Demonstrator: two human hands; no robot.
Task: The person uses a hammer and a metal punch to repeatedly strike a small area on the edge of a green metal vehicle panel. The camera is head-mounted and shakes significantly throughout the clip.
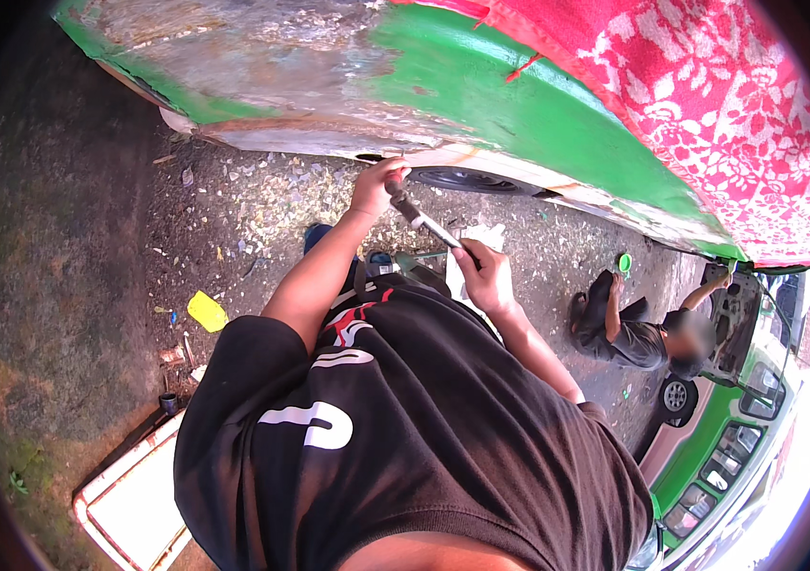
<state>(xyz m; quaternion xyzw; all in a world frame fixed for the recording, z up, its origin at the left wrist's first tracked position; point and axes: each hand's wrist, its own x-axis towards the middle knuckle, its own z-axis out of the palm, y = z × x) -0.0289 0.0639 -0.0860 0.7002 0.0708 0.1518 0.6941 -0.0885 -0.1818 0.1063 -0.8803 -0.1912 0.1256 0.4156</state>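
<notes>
My right hand (488, 276) is wrapped round the lower handle of a hammer (437, 229), which slants up and left to its dark head. The hammer's head reaches my left hand (378, 187). The left fingers are closed at the lower edge of a green vehicle body (481, 105); a small red piece shows beside them, but what they grip is mostly hidden. Paint on the panel is stripped to bare, greyish, rusty metal toward the left. Just right of the left hand, a dark wheel (467, 179) shows under the body's edge.
Pale chips litter the ground below the panel. A red-and-white floral cloth (691, 114) drapes over the vehicle. At right, another person (638, 333) crouches by the bodywork, near a green cup (625, 262) and a green van (719, 466). A yellow scrap (207, 311) lies left.
</notes>
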